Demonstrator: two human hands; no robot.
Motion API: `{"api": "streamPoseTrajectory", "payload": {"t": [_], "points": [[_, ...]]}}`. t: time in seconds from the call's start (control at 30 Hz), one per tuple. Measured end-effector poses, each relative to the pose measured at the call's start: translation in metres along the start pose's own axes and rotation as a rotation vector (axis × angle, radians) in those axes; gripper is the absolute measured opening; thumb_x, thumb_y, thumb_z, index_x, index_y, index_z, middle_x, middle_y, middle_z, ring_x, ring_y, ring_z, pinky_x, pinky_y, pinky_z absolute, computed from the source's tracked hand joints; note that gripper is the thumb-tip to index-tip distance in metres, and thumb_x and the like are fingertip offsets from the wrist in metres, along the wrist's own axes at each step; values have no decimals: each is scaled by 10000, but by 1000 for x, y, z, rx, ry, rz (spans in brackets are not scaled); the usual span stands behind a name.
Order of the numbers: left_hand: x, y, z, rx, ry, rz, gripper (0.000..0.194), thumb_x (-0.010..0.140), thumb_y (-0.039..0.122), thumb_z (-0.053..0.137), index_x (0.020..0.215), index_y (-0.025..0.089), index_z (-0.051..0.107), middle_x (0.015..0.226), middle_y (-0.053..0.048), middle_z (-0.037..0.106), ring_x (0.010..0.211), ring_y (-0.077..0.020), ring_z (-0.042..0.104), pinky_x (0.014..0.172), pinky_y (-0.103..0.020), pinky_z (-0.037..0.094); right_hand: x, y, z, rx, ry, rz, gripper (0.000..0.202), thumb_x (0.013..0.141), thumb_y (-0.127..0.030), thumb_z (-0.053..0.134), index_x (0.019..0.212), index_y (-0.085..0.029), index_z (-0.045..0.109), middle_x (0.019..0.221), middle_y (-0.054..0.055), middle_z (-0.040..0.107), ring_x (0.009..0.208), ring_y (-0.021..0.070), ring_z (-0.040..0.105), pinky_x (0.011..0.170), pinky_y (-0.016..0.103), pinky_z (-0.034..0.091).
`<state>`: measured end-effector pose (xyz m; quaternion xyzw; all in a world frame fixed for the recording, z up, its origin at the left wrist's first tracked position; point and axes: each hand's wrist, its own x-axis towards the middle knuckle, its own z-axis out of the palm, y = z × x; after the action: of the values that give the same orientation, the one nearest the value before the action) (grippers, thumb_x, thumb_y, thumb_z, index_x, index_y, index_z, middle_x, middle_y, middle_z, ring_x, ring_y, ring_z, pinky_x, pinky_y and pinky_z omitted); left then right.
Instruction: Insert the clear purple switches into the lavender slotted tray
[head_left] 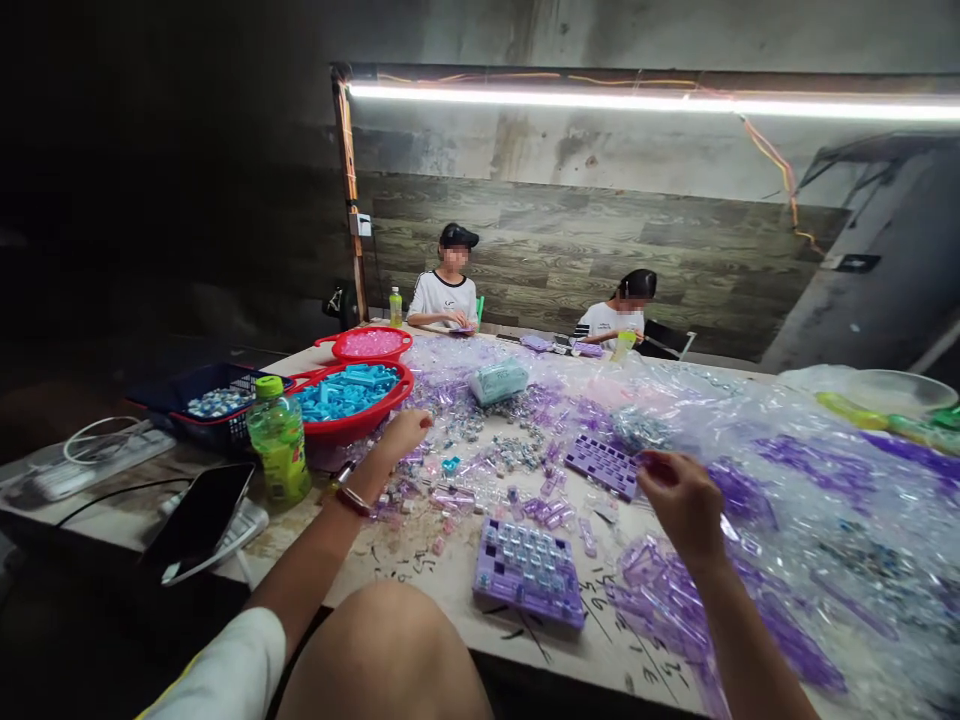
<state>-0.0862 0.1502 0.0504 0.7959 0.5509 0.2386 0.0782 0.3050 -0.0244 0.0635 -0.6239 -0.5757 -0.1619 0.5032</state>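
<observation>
Reaching: left hand (407, 434) near front red basket (341, 430), right hand (686, 497) near purple panel (602, 465).

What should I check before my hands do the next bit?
1. Purple keypad lying on the table, apart from both hands: ok.
2. Every slot in the keypad filled: not ok, dark gaps show among the clear pieces.
3. Left hand holding a piece: cannot tell, its fingers are curled and whatever is in them is too small to see.
4. Right hand gripping the purple plate: cannot tell, its fingers are just at the plate's edge.
5. Green bottle upright with its cap on: ok.
6. Phone well back from the table's edge: not ok, it lies near it.
</observation>
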Motion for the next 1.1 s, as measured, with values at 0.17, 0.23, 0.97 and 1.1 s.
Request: {"api": "streamPoseTrajectory", "payload": {"t": [0.17,0.23,0.97,1.1], "points": [[-1,8,30,167,-100,-54,165,773,101,549,819,146,701,905,-91,691,893,-195,628,803,-260,472,-29,-25,-35,241,17,267,411,681,-424,672,987,-152,631,837,90,693,746,237,695,714,350,582],[-3,14,36,220,-96,-49,180,793,101,523,823,115,701,953,-138,671,964,-233,607,842,-301,464,-40,-25,-40,254,-7,274,401,690,-435,667,974,-153,645,897,104,692,781,240,695,740,355,581],[-3,3,43,182,-55,52,136,695,88,600,793,148,674,904,-114,670,1036,-285,559,877,-365,429,-43,-25,-42,182,-105,206,316,744,-392,646,946,-153,694,904,98,705,768,223,696,732,371,600],[-10,21,34,34,-79,106,138,729,133,601,860,127,645,850,-90,668,870,-220,613,765,-299,468,-44,-26,-37,193,-143,210,322,760,-389,636,967,-148,687,896,99,702,748,217,690,702,373,604]]}}
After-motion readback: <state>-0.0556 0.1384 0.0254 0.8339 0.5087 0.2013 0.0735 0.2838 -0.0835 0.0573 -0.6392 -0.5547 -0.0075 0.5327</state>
